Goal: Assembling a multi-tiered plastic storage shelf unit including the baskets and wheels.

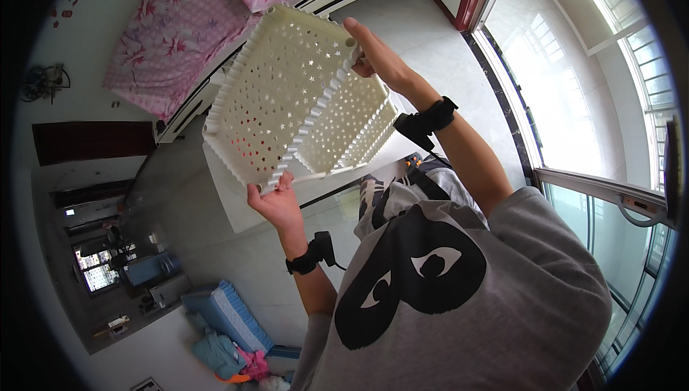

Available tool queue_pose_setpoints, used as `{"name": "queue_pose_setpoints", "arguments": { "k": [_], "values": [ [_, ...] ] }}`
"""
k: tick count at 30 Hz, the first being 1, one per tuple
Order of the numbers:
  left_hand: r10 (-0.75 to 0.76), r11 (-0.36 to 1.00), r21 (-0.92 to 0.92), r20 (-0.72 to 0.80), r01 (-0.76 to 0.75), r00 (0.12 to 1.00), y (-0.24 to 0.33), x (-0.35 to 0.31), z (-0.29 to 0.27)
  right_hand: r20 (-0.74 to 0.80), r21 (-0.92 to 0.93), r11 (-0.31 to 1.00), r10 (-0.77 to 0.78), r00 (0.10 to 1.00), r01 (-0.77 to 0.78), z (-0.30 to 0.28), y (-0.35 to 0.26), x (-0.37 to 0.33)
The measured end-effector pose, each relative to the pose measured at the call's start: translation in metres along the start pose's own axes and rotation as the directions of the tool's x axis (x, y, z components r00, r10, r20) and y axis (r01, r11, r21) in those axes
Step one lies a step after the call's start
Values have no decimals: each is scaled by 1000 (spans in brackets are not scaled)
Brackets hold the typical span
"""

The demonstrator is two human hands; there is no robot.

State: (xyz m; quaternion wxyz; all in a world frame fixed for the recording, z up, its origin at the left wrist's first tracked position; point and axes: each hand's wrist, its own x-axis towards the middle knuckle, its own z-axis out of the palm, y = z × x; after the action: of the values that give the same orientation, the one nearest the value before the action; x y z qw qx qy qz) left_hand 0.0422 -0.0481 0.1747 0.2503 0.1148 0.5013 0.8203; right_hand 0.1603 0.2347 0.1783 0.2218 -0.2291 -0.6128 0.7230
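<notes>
A cream-white plastic storage rack [269, 96] is raised in front of me, tilted. Its tiers are pierced with star-shaped holes and have scalloped rims. At its upper right corner, my right hand [377, 59] is closed round the edge near a round corner socket, thumb on top. My left hand [275, 204] grips the lower corner, its fingers partly hidden behind the rim. A thin white pole runs along the lower side, just right of my left hand. Black bands sit on both my wrists.
Below the rack is a white tabletop [247, 211]. A bed with a pink floral cover [176, 25] stands at the upper left. Sliding glass doors [599, 211] are on the right. Toward the lower left lie a blue box-like piece [226, 319] and heaped clothes [219, 355].
</notes>
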Motion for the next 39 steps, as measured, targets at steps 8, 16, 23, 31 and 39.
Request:
{"name": "queue_pose_setpoints", "arguments": {
  "k": [8,16,23,31,39],
  "values": [
    [109,982,162,-38,-102,993,-6,-7,0,173,-4,998,59,983,-59,-6,-17,-1],
    [85,981,169,66,-95,994,0,-5,4,236,32,996,72,969,-82,-9,-12,3],
    [72,994,80,24,-74,997,-1,-2,1,239,116,986,93,967,-123,-11,-13,5],
    [362,654,568,344,-499,866,61,-8,7,98,113,973,-214,972,203,-3,-26,1],
    [519,488,636,340,-598,785,121,-7,18,135,13,855,-515,847,518,-4,-102,-16]
  ]
}}
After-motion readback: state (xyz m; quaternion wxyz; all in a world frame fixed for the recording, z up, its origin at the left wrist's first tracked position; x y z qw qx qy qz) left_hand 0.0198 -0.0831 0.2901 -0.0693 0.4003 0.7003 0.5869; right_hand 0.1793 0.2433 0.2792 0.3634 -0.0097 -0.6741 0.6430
